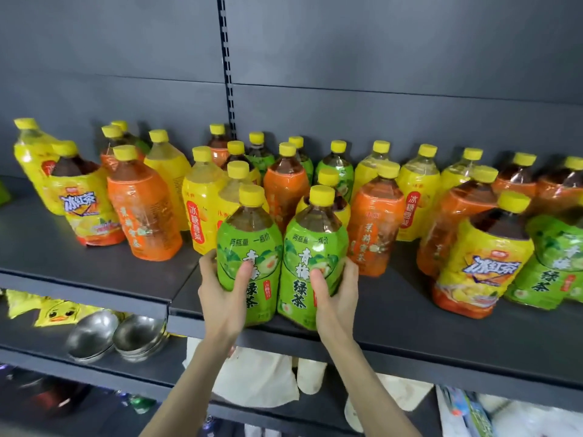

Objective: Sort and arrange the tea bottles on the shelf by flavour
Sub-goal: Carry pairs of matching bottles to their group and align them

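Observation:
Two green-label tea bottles stand side by side at the front edge of the dark shelf (410, 313). My left hand (222, 291) grips the left green bottle (252, 247) and my right hand (336, 294) grips the right green bottle (315, 247), thumbs across the labels. Behind them stand several mixed bottles with yellow caps: orange-label bottles (143, 212), yellow-label bottles (200, 203), and yellow-and-red iced tea bottles (85, 203). More green bottles (558, 263) stand at the far right, next to another iced tea bottle (479, 266).
The grey back panel with a slotted upright (227, 74) rises behind the bottles. On the lower shelf lie stacked steel bowls (116, 337), yellow duck-print packets (56, 312) and white cloth bags (255, 376). Bare shelf surface shows at the left front (63, 257).

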A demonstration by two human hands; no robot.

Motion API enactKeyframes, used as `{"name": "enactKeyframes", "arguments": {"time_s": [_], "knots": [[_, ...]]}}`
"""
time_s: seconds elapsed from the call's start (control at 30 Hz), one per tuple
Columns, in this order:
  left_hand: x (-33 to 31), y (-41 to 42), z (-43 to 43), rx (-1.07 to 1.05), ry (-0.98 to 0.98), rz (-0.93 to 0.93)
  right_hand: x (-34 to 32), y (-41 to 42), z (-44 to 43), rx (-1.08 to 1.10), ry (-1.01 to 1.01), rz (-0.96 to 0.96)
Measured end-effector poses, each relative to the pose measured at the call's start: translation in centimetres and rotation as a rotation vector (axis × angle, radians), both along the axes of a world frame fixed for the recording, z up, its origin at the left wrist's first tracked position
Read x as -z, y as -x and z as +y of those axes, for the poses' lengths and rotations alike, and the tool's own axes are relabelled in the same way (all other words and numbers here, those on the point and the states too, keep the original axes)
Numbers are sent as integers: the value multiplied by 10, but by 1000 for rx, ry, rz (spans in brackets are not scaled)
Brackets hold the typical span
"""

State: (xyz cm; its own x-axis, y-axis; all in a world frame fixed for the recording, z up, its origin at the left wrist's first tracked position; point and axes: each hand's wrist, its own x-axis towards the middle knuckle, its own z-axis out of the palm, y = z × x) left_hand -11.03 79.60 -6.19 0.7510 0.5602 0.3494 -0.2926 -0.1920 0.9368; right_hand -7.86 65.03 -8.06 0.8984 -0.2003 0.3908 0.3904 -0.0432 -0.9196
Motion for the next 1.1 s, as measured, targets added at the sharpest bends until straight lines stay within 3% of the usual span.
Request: {"name": "enactKeyframes", "arguments": {"time_s": [0.4,0.6,1.1], "knots": [[15,-31,63,144,4,12,9,-14,68,260,155,-55],[19,-41,80,158,-119,29,13,-10,81,419,260,-41],[18,-49,80,208,-96,-35,7,-6,90,477,290,-43]]}}
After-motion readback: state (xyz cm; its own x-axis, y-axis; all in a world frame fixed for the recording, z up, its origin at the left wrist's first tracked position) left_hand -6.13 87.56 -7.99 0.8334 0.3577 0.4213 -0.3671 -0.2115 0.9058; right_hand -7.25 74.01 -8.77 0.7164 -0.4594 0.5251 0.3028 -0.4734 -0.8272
